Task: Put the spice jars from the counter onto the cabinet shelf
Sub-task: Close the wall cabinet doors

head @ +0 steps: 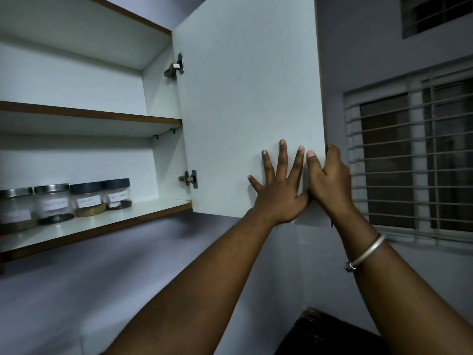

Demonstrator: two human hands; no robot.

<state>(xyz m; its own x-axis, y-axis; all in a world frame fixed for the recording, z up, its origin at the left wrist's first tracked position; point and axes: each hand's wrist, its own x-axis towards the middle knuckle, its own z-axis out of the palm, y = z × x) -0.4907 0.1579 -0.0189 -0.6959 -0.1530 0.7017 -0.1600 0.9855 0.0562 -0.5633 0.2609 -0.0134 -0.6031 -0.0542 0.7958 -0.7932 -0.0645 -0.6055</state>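
Observation:
Several labelled spice jars [87, 199] stand in a row on the lower cabinet shelf [143, 213] at the left, two with steel lids and two with dark lids. The white cabinet door [245, 85] hangs open to the right of the shelves. My left hand [279, 190] lies flat on the door's inner face near its lower right corner, fingers spread. My right hand [330, 180] grips the door's free edge, thumb on the inner face and fingers wrapped behind. A silver bangle sits on my right wrist.
The upper shelf [102, 115] holds nothing visible. Two metal hinges [189, 178] join the door to the cabinet. A barred window [414, 160] fills the wall at the right. A dark object [322, 331] sits low at the bottom right.

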